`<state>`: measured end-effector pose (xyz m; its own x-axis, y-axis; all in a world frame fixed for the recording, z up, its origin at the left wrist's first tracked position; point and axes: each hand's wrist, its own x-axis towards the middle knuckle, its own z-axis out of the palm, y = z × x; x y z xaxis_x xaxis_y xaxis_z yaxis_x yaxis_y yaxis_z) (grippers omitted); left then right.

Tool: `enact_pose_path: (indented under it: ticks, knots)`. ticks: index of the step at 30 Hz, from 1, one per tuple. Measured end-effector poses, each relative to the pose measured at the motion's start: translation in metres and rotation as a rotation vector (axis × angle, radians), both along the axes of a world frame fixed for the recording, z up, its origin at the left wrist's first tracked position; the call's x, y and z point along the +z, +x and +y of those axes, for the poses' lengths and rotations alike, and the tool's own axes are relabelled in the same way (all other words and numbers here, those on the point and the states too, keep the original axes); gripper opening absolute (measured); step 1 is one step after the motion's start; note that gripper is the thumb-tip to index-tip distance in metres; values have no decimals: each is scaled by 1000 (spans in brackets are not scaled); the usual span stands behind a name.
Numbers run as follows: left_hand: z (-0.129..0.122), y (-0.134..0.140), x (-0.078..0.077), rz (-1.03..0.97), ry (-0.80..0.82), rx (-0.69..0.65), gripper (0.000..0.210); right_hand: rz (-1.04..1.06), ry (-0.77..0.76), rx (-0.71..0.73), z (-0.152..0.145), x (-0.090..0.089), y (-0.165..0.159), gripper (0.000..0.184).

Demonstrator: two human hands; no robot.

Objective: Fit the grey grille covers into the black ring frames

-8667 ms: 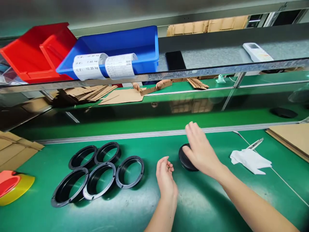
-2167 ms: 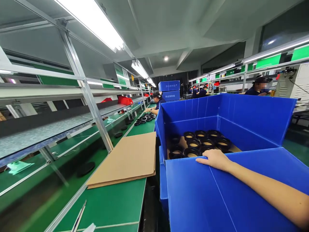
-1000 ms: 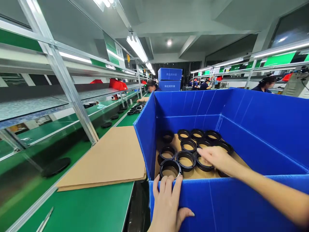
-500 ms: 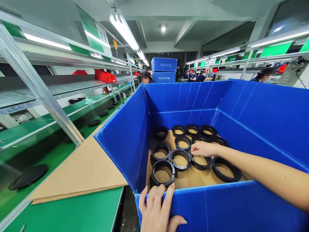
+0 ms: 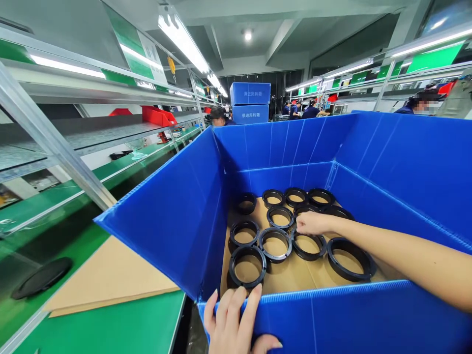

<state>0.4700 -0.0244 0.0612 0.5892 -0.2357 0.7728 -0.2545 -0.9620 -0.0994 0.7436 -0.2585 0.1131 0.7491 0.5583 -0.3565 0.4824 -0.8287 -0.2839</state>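
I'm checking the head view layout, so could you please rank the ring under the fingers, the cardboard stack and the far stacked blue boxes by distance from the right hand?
From the right hand:
1. Black ring, in the box, just below the fingers.
2. Cardboard stack, on the bench left of the box.
3. Stacked blue boxes, far down the aisle.
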Motion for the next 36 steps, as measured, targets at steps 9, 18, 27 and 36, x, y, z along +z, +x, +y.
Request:
enact_pose_path:
  ticks: [9,18,27,36]
  knots:
    - [-1,1,2,-10,-33,-8,60,191,-248,135,1,-30,-30,30]
    - [-5,1,3,16,-87,2,59,638,6,110,28,-29,-58,13]
    - [-8,0,3,34,-111,3,56,38,32,385,66,-21,-62,105]
    - [-10,6,-3,-38,-140,-11,57,-366,-183,635,107,-48,-67,147]
